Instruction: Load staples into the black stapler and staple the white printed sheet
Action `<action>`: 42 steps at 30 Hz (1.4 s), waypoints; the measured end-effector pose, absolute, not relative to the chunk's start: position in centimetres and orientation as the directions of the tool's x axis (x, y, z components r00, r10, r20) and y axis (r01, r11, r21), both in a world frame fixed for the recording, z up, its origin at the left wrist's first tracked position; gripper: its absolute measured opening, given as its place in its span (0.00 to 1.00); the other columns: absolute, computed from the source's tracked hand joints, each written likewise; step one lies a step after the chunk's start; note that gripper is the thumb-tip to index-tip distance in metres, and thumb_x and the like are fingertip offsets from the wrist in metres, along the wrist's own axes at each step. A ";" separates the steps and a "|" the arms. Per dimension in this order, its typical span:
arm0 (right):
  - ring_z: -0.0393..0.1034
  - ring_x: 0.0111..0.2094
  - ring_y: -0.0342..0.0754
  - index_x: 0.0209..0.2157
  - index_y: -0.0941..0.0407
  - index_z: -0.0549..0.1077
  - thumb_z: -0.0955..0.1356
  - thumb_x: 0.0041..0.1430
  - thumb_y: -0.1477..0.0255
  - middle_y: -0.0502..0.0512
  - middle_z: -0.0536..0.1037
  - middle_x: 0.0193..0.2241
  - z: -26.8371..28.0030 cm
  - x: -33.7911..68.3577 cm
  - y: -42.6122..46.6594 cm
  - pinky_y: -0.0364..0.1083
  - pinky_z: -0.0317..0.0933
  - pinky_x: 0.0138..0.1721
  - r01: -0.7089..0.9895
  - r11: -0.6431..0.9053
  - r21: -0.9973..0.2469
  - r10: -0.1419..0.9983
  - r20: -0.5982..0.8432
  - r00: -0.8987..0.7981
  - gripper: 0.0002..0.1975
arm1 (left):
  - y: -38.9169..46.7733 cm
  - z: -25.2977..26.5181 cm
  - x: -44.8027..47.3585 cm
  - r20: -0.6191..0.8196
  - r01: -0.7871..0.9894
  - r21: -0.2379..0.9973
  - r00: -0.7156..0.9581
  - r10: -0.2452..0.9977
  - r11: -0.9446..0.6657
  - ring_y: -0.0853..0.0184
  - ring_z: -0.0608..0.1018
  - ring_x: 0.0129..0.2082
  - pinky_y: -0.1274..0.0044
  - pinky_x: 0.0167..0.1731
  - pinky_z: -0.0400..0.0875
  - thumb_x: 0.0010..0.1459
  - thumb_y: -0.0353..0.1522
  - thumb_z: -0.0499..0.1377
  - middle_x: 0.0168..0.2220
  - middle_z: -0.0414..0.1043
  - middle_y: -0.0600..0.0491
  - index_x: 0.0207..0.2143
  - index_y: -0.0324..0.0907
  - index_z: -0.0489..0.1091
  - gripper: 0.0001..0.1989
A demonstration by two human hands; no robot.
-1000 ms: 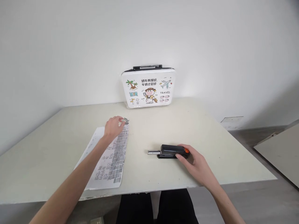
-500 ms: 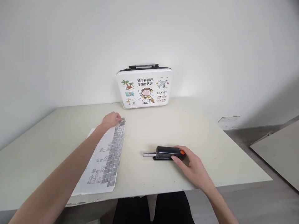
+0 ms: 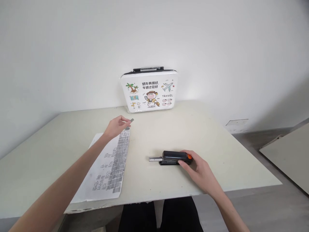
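Note:
Between the fingertips of my left hand is a small grey strip of staples, held just above the table. Below it, more grey staple strips lie at the top edge of the printed papers, partly hidden by my fingers. My right hand grips the rear end of a black stapler with an orange button, thumb on the near side and fingers over the back. The stapler rests on the table, and its metal staple tray sticks out to the left.
A white case with cartoon prints and a black handle stands against the wall at the back of the pale table. The table's front edge runs above my legs. A wall socket plate is at the right.
My left hand has lifted a staple strip from the small pile and moved slightly right. My right hand and the stapler stay in place; the view has shifted a little.

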State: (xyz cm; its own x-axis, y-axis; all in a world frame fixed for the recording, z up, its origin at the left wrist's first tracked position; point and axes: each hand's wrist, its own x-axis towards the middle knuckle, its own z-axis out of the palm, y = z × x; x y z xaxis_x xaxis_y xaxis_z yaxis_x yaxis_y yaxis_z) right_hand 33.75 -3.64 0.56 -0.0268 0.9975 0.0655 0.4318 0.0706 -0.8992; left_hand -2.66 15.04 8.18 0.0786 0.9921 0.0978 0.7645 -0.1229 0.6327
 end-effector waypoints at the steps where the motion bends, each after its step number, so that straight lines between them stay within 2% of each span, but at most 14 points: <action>1: 0.74 0.53 0.59 0.53 0.48 0.73 0.66 0.68 0.51 0.57 0.80 0.52 0.5 33.8 -3.6 0.56 0.71 0.51 0.434 0.072 -0.898 0.997 0.069 -0.023 0.20 | 13.4 8.4 -1.8 0.075 0.655 0.741 0.139 0.987 -0.148 0.60 0.84 0.43 0.69 0.44 0.77 0.61 0.53 0.63 0.43 0.84 0.47 0.39 0.44 0.69 0.22; 3: 0.73 0.53 0.58 0.53 0.48 0.73 0.67 0.67 0.52 0.57 0.79 0.52 0.3 33.8 -3.6 0.56 0.70 0.52 0.444 0.072 -0.893 0.997 0.074 -0.013 0.20 | 10.1 8.7 -0.1 0.041 0.478 0.865 0.237 0.971 -0.153 0.61 0.85 0.38 0.67 0.43 0.79 0.60 0.54 0.64 0.45 0.83 0.46 0.37 0.43 0.68 0.23; 6: 0.73 0.53 0.58 0.53 0.48 0.73 0.67 0.67 0.51 0.56 0.79 0.52 0.0 33.9 -3.5 0.55 0.70 0.52 0.458 0.063 -0.887 0.998 0.068 -0.005 0.20 | 6.0 8.6 2.1 -0.057 0.372 0.925 0.320 0.946 -0.070 0.63 0.85 0.33 0.65 0.42 0.81 0.59 0.53 0.65 0.44 0.83 0.47 0.36 0.43 0.69 0.23; 10: 0.74 0.53 0.57 0.53 0.48 0.73 0.67 0.67 0.52 0.55 0.79 0.53 0.0 34.0 -3.4 0.55 0.69 0.54 0.458 0.074 -0.886 0.997 0.076 -0.015 0.20 | 3.1 7.8 3.7 -0.177 0.353 0.935 0.376 0.910 0.036 0.63 0.85 0.32 0.65 0.42 0.82 0.60 0.50 0.66 0.42 0.83 0.49 0.36 0.44 0.71 0.20; 14: 0.74 0.53 0.57 0.53 0.48 0.73 0.67 0.67 0.51 0.56 0.79 0.53 0.1 33.9 -3.4 0.55 0.69 0.54 0.454 0.072 -0.888 0.997 0.074 -0.014 0.20 | 2.3 7.3 4.4 -0.199 0.405 0.913 0.355 0.914 0.041 0.63 0.85 0.30 0.66 0.40 0.82 0.57 0.49 0.68 0.39 0.84 0.51 0.35 0.45 0.71 0.19; 17: 0.74 0.54 0.58 0.53 0.48 0.73 0.67 0.67 0.51 0.57 0.79 0.53 0.2 33.9 -3.4 0.56 0.69 0.54 0.454 0.074 -0.888 0.997 0.077 -0.012 0.21 | 2.0 7.2 4.5 -0.154 0.516 0.856 0.322 0.934 -0.037 0.62 0.86 0.30 0.70 0.37 0.80 0.57 0.46 0.68 0.38 0.84 0.54 0.39 0.47 0.74 0.15; 21: 0.74 0.52 0.57 0.52 0.48 0.73 0.67 0.67 0.51 0.56 0.80 0.52 0.2 33.9 -3.4 0.54 0.70 0.52 0.468 0.078 -0.880 0.996 0.086 -0.003 0.20 | 1.5 7.2 4.7 -0.009 0.690 0.683 0.336 0.942 -0.240 0.62 0.85 0.32 0.72 0.34 0.76 0.61 0.43 0.65 0.34 0.83 0.58 0.42 0.54 0.80 0.09; 24: 0.74 0.52 0.57 0.53 0.48 0.73 0.67 0.67 0.52 0.56 0.80 0.52 0.1 33.9 -3.5 0.53 0.70 0.50 0.476 0.078 -0.876 0.996 0.086 -0.003 0.20 | 1.3 7.0 4.9 0.062 0.752 0.557 0.387 0.920 -0.353 0.61 0.84 0.32 0.70 0.37 0.75 0.62 0.41 0.63 0.39 0.84 0.60 0.39 0.56 0.81 0.07; 36: 0.74 0.52 0.57 0.53 0.48 0.74 0.68 0.67 0.53 0.55 0.80 0.52 0.2 34.0 -3.5 0.53 0.70 0.51 0.472 0.070 -0.879 0.997 0.078 -0.003 0.19 | 1.5 7.4 6.0 0.039 0.844 0.354 0.417 0.908 -0.403 0.59 0.83 0.30 0.71 0.30 0.73 0.62 0.36 0.63 0.36 0.85 0.59 0.38 0.55 0.83 0.08; 42: 0.73 0.52 0.56 0.53 0.49 0.73 0.67 0.67 0.53 0.56 0.80 0.52 0.2 34.0 -3.4 0.54 0.69 0.52 0.465 0.081 -0.881 0.996 0.089 -0.006 0.19 | 1.1 8.0 6.6 0.025 0.854 0.257 0.463 0.886 -0.453 0.60 0.84 0.34 0.73 0.31 0.72 0.65 0.35 0.60 0.40 0.85 0.57 0.41 0.52 0.83 0.10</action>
State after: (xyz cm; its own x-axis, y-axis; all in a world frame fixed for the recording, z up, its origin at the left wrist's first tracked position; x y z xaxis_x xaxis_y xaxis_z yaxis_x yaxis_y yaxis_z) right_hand 34.01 -3.42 0.21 -0.0056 0.9961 0.0885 0.4652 0.0810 -0.8815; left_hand 6.65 1.11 7.97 0.4628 0.8861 0.0248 0.8536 -0.4529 0.2575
